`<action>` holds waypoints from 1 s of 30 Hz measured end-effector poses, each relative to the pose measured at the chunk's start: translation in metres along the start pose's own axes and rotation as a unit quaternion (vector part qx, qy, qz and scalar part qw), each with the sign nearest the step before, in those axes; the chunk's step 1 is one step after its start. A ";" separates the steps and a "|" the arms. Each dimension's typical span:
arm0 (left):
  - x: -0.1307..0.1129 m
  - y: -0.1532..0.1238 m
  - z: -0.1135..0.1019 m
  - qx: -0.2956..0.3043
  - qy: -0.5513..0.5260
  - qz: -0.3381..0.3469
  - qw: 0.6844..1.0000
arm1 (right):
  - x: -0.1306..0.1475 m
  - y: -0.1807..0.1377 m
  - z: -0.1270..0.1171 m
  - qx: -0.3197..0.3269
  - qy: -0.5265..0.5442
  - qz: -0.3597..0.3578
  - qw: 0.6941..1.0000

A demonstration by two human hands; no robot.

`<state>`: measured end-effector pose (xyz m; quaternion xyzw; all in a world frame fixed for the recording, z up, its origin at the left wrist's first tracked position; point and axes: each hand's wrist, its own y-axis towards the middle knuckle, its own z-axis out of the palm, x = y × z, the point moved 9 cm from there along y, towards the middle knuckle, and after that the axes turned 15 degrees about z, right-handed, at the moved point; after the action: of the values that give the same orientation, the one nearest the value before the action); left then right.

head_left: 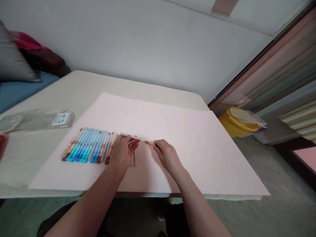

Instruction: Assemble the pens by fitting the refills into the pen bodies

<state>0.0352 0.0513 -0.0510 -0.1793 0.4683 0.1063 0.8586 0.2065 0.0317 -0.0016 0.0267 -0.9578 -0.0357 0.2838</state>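
Observation:
Above the pink sheet, a slim pale pen with a brown-patterned band is held nearly level between both hands. My left hand pinches its left end between thumb and fingers. The fingers of my right hand close round its right end, hiding the tip. Beneath and left of my left hand lies a row of several pens, side by side, in blue, turquoise, cream, grey and brown. My left hand and forearm cover part of that row's right end.
The pink sheet lies on a pale covered table. At left rests a clear plastic wrapper with a white label, and a red object shows at the edge. A yellow bucket stands on the floor at right. A wall rises behind.

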 end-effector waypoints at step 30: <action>-0.005 -0.016 0.021 0.100 0.089 0.087 0.987 | -0.003 -0.001 0.002 0.037 0.180 0.088 0.979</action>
<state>0.0539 0.0450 -0.0328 -0.0600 0.5652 0.1167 0.8145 0.2079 0.0312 -0.0051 -0.0410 -0.8905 0.0300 0.4521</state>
